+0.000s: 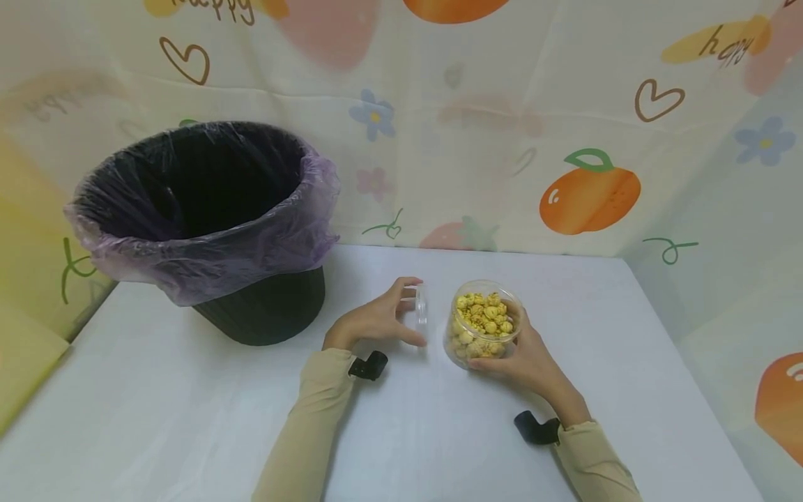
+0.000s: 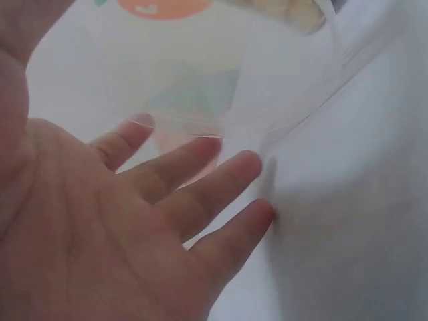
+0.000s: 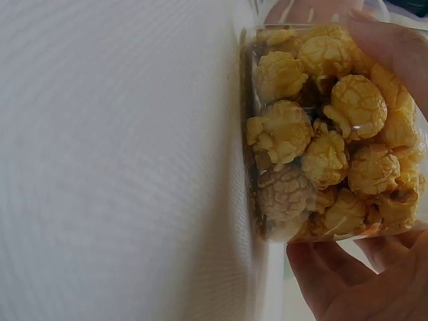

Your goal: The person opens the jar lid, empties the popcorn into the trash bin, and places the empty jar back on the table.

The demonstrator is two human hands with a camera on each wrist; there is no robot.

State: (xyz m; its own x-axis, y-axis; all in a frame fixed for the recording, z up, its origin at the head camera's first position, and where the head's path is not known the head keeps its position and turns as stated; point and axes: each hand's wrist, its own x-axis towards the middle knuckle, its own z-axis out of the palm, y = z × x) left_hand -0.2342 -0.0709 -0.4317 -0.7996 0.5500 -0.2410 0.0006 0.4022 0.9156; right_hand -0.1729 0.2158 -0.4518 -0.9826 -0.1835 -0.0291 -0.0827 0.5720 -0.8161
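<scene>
On a white-covered table [image 1: 401, 446], from the head camera, a clear, round plastic jar [image 1: 453, 348] of yellow popcorn [image 1: 486, 317] is held upright by the right hand [image 1: 532, 364], thumb and fingers curled round its wall. Just to its left, a thin, round, clear plastic lid [image 1: 422, 317] is turned on edge and pinched by its rim in the fingers and thumb of the left hand [image 1: 378, 318]. Jar and lid are kept apart; whether the lid's lower edge is rested on the table cannot be told. Beyond the left hand, a black, round bin [image 1: 260, 314] is lined with purple translucent film [image 1: 251, 254].

From the left wrist, the lid's rim is seen at the fingertips; even pressure from opposite sides is judged best, so that the disc is neither bent nor dropped.

From the right wrist, popcorn is seen packed against the clear wall. A firm, gentle hold is advised: with the mouth uncovered, pieces could be spilled by any tilt.
</scene>
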